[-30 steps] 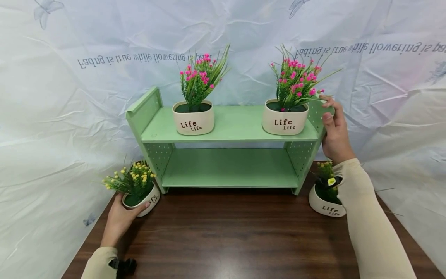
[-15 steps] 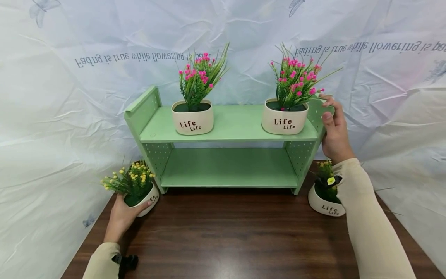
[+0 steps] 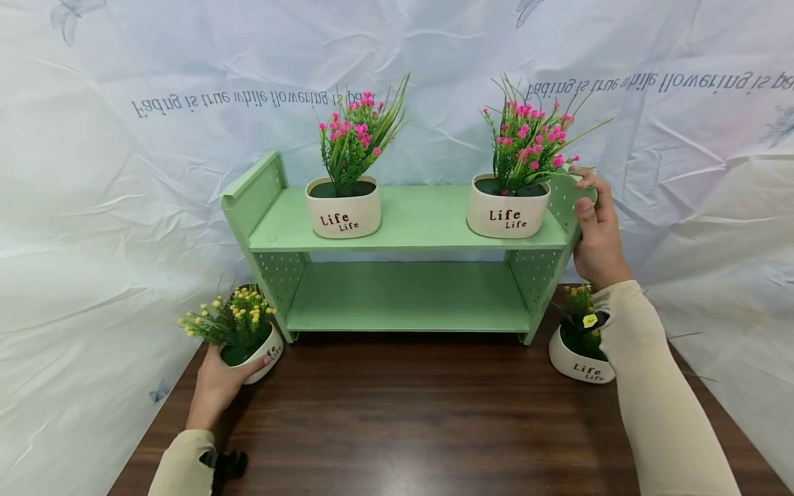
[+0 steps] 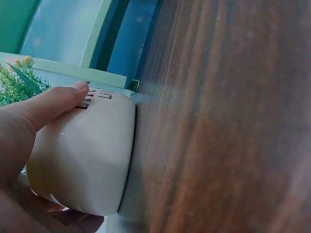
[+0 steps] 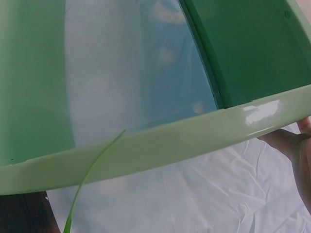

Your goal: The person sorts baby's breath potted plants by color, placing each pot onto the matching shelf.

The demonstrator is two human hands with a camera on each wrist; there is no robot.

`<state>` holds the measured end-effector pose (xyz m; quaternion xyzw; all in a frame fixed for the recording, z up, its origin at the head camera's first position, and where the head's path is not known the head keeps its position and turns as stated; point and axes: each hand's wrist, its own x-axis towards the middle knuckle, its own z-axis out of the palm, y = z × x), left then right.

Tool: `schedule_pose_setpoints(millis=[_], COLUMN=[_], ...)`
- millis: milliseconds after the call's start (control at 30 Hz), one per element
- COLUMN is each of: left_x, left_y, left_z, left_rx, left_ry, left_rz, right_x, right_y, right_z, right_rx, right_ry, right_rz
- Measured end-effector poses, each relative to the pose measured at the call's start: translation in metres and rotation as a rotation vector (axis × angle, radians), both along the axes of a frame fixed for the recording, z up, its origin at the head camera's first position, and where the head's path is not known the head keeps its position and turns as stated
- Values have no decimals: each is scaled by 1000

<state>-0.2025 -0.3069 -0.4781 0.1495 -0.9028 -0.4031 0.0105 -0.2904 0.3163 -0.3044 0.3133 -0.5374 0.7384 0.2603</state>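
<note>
Head view shows both arms reaching forward in cream sleeves over a dark wooden table (image 3: 422, 420). The left hand (image 3: 217, 386) lies low at the table's left edge, palm up against the near side of a white pot of yellow flowers (image 3: 248, 344), fingers curled round its wall; the pot sits tilted toward the person, just beside the left foot of a green shelf unit (image 3: 403, 234). In the left wrist view the thumb (image 4: 53, 104) presses along the top of that pot (image 4: 87, 155), close to its lettering, with the palm cupping it from below.

The right hand (image 3: 595, 234) is raised, wrist bent upward, gripping the shelf's right side panel: thumb on the inner face, fingers wrapped over the upper rim. The right wrist view shows only the glossy green rim (image 5: 146, 150) and fingertips (image 5: 291, 145) behind it.

Two pots of pink flowers stand on the top board, the right-hand one (image 3: 509, 207) just beside the gripping hand, the other (image 3: 343, 207) further left. Another white pot (image 3: 579, 355) stands on the table under the right forearm.
</note>
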Motion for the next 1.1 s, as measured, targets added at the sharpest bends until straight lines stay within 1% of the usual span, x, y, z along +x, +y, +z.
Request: schedule_pose_setpoints(millis=[200,400,633,733,900,1100], left_x=[2,2,1,2,5,4], left_y=[0,-4,-9,-11,-16,-19], left_z=[-1,-1,3,6,9,10], left_rx=[-2,-8,-11,-15,-25,-11], left_ry=[0,-29,-67,-79,-77,-64], left_rz=[2,-18,-80,-115,-174,-214], right_x=[1,-1,-1,-1,2,3], right_y=[-2,-1,0,0,-1,-1], right_z=[2,1,1,0,0,1], right_rx=[8,10,25,20,15,15], right_ry=[0,1,8,5,-3,-3], right_rz=[8,13,-23,-16,-10,-11])
